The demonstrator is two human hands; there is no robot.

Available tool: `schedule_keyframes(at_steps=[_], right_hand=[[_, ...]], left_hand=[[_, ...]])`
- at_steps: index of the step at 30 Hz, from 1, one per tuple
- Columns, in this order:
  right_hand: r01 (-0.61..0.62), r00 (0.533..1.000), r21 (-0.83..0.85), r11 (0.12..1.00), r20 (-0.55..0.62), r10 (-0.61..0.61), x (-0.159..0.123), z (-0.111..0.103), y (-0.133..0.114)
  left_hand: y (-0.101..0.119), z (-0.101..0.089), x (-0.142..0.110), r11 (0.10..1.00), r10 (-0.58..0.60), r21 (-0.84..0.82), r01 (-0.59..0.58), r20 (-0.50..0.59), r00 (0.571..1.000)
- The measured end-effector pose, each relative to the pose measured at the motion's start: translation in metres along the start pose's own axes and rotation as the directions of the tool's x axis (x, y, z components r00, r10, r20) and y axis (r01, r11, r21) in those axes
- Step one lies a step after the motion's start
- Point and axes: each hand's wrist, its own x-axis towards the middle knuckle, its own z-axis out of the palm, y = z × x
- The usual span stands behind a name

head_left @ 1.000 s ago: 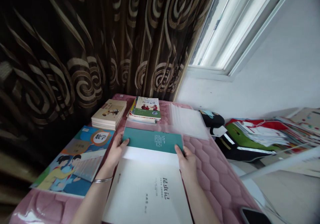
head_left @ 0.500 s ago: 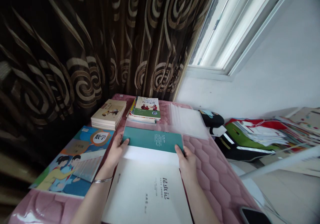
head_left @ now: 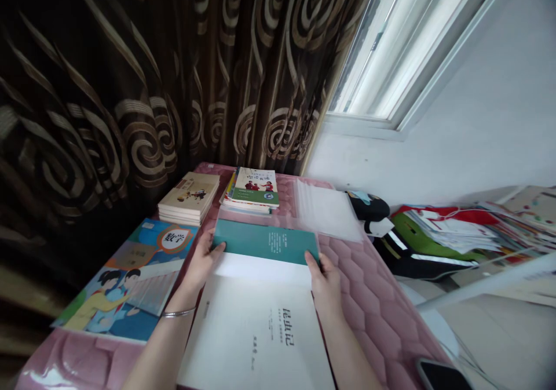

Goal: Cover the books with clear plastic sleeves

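An open book lies in front of me, its white title page printed with dark Chinese characters turned sideways. Across its far side runs a green cover flap with small white print, and a clear plastic edge seems to show beyond it. My left hand grips the flap's left edge, thumb on top and fingers mostly hidden beneath. At the right edge, my right hand pinches the flap in the same way. A silver bracelet circles my left wrist.
On the pink padded table cover lie a blue maths textbook, a stack of tan books, another book stack and clear plastic sleeves. A phone sits near right. Beyond the table's right edge is a green-and-black bag.
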Motion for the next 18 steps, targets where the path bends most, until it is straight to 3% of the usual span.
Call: schedule_keyframes(at_steps=[9, 18], right_hand=[[0.027, 0.999, -0.05, 0.998, -0.03, -0.029, 0.0008, 0.001, 0.001], [0.063, 0.997, -0.011, 0.998, -0.038, -0.064, -0.0006, 0.0013, -0.0014]], left_hand=[[0.0045, 0.0002, -0.0034, 0.997, -0.071, 0.016, 0.072, -0.028, 0.997], [-0.0029, -0.0008, 0.0006, 0.999, -0.014, 0.034, 0.014, -0.018, 1.0]])
